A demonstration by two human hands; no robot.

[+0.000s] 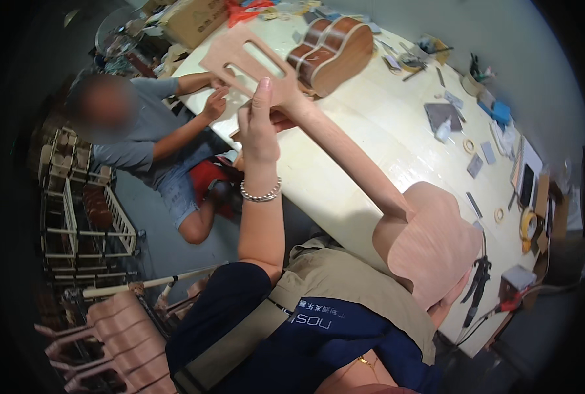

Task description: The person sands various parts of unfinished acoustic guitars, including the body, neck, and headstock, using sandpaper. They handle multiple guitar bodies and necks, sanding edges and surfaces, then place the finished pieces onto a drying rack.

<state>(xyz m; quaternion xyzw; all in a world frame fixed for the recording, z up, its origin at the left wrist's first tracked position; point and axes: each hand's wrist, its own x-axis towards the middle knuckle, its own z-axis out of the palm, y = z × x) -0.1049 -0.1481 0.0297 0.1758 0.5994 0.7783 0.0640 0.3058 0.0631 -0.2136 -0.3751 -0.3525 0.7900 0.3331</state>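
An unfinished pale wooden ukulele [430, 240] is held up slantwise across my front, its back and neck turned toward me. Its slotted headstock [253, 56] points to the far left. My left hand [261, 128] is closed round the base of the headstock, thumb lying on the wood; a beaded bracelet circles that wrist. At the lower end of the body, my right hand [451, 297] grips the rim, with most of its fingers hidden behind the wood.
A white table [351, 144] carries a glossy brown ukulele body [335, 56], tape rolls, sanding pads and a black air gun [479, 282]. A person [148, 125] sits at the left edge. Racks [85, 217] and several stacked ukuleles [122, 335] stand at the left.
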